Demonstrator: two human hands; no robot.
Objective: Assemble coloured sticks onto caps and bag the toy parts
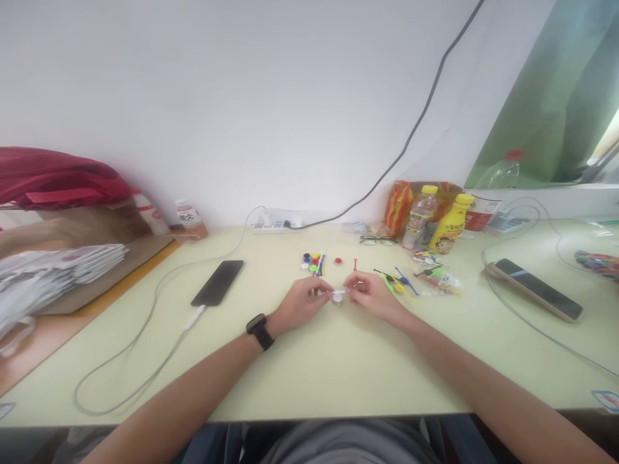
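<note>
Over the middle of the table, my left hand (302,301) and my right hand (374,296) face each other with their fingertips pinched. Between them is a small white plastic piece (337,298), a thin bar with a round disc below it; each hand grips one end. Just beyond my left hand lie several small coloured discs (314,261) and a few thin sticks. A single red disc (338,261) lies apart from them. Behind my right hand is a red stick (355,264), and to its right are loose coloured plastic sticks (405,280). Fine details of the white piece are blurred.
A black phone (217,282) on a charging cable lies left; another phone (538,290) lies right. Bottles, including a yellow bottle (451,223), stand at the back right near glasses (378,240). A power strip (273,223) lies along the wall. Stacked papers (91,264) are far left.
</note>
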